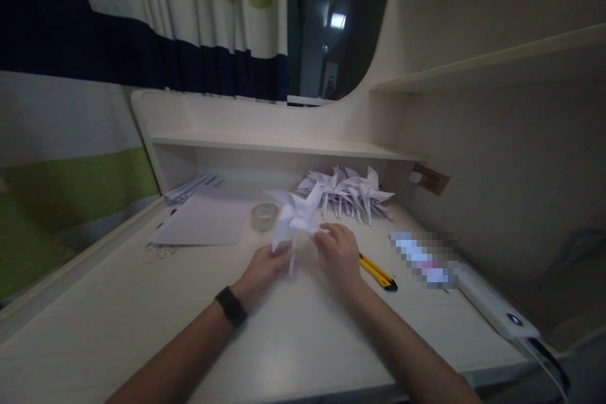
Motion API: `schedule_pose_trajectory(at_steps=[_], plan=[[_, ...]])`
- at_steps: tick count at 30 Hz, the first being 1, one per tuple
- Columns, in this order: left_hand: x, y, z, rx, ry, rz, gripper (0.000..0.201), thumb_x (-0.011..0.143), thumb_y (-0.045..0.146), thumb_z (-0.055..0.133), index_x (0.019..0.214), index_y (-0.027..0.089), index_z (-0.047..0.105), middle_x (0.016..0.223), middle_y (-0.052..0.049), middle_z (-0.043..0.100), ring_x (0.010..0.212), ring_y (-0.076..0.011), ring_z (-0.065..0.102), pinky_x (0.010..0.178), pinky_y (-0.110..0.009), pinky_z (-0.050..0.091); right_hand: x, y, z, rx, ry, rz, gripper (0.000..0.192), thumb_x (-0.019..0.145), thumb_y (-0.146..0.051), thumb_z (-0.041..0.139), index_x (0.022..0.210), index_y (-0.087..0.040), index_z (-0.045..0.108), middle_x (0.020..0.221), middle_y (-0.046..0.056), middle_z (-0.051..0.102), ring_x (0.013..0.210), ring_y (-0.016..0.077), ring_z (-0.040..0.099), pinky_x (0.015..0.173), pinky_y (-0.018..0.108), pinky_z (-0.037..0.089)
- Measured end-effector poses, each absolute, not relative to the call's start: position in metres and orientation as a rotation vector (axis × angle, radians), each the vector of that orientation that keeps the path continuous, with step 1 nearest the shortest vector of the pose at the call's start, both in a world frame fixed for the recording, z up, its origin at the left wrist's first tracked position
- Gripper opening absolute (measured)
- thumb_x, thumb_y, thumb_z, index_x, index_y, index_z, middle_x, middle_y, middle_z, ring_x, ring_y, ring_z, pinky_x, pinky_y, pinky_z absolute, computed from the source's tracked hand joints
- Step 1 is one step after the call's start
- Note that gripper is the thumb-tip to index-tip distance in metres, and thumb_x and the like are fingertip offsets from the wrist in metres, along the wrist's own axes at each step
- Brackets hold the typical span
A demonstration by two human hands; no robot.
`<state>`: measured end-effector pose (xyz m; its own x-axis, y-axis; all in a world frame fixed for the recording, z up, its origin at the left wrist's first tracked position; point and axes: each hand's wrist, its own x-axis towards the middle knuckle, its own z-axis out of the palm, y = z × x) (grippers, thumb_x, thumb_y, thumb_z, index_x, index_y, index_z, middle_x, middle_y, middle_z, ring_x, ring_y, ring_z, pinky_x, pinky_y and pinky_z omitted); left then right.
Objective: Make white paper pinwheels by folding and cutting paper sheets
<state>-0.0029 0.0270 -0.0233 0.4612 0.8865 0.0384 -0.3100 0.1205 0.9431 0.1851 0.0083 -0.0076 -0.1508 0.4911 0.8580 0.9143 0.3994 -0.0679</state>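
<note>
Here I hold the paper pinwheel (296, 214) just above the desk (142, 315): my left hand (262, 268) pinches its stick, my right hand (338, 252) grips a blade tip. I'd judge a light pinch best, so the folds stay crisp.

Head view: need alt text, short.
Two hands hold a white paper pinwheel over a pale desk, the left hand at its stick and the right hand at a blade. Behind lie a pile of finished pinwheels, a tape roll, paper sheets and a yellow utility knife.
</note>
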Motion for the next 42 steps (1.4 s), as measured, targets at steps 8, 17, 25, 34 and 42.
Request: schedule_pose_trajectory(at_steps=[8, 17, 25, 34, 42], plan=[[0.002, 0.027, -0.026, 1.277, 0.490, 0.998, 0.037, 0.076, 0.033, 0.074, 0.107, 0.013, 0.071, 0.102, -0.013, 0.069, 0.091, -0.0219, 0.062, 0.083, -0.032, 0.045, 0.151, -0.006, -0.012, -1.075, -1.918, -0.191, 0.019, 0.088, -0.018, 0.053, 0.101, -0.020, 0.067, 0.099, 0.007, 0.073, 0.092, 0.0215, 0.066, 0.082, 0.036, 0.050], [-0.002, 0.034, -0.028, 1.228, 0.563, 1.057, 0.023, 0.074, 0.027, 0.073, 0.093, 0.012, 0.072, 0.092, -0.010, 0.069, 0.081, -0.0186, 0.061, 0.082, -0.033, 0.046, 0.157, -0.011, -0.012, -1.027, -1.692, -0.076, 0.019, 0.088, -0.020, 0.053, 0.093, -0.018, 0.071, 0.087, 0.007, 0.075, 0.077, 0.0189, 0.069, 0.075, 0.031, 0.053], [0.003, 0.035, -0.027, 1.245, 0.593, 1.134, 0.021, 0.071, 0.018, 0.069, 0.091, 0.013, 0.071, 0.092, -0.010, 0.070, 0.083, -0.0201, 0.063, 0.082, -0.033, 0.046, 0.153, -0.006, -0.008, -1.387, -1.797, 0.357, 0.015, 0.083, -0.025, 0.061, 0.085, -0.019, 0.074, 0.076, 0.003, 0.074, 0.067, 0.0155, 0.067, 0.064, 0.023, 0.047], [0.001, 0.040, -0.025, 1.345, 0.630, 1.138, 0.014, 0.071, 0.020, 0.068, 0.084, 0.013, 0.070, 0.088, -0.009, 0.071, 0.081, -0.0204, 0.064, 0.080, -0.033, 0.048, 0.149, -0.005, -0.002, -1.425, -1.760, 0.452, 0.012, 0.079, -0.023, 0.065, 0.084, -0.017, 0.074, 0.075, 0.003, 0.073, 0.067, 0.0153, 0.066, 0.062, 0.021, 0.044], [0.004, 0.043, -0.002, 1.452, 0.659, 1.136, 0.043, 0.068, 0.027, 0.075, 0.108, 0.014, 0.066, 0.102, -0.010, 0.072, 0.093, -0.0241, 0.067, 0.085, -0.035, 0.051, 0.148, 0.014, -0.006, -1.615, -1.762, 0.263, 0.019, 0.081, -0.027, 0.060, 0.073, -0.015, 0.072, 0.070, 0.006, 0.072, 0.063, 0.0162, 0.062, 0.057, 0.023, 0.035]])
